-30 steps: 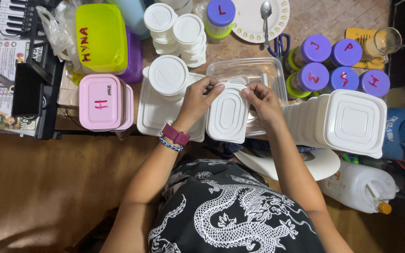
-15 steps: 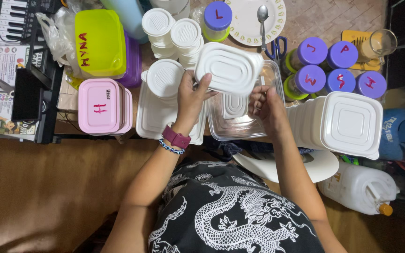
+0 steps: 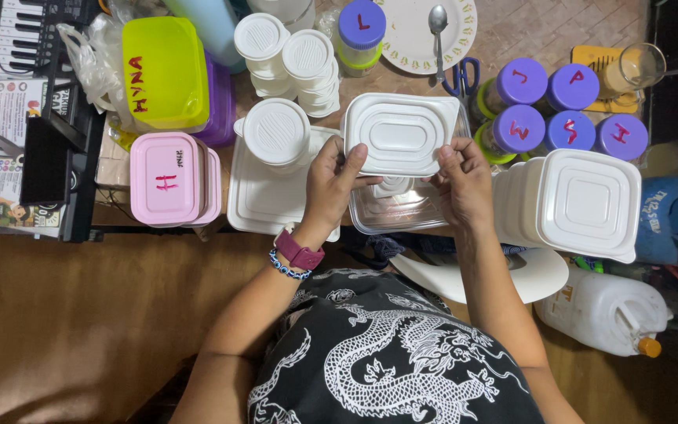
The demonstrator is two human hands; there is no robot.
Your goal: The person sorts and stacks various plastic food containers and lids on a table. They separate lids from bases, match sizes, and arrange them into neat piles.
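Since the earlier frame, white lid dropped level over clear tub, frame centre. Left hand and right hand pinch its ends. Align corners, press evenly.

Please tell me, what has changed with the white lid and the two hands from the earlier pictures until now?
The white lid was lifted from the near edge of the clear container and turned lengthwise, held flat over its far part. One second ago both hands held it; then only the left hand did; now the right hand grips it again. The stacks of tubs and the purple-lidded jars stayed in place.
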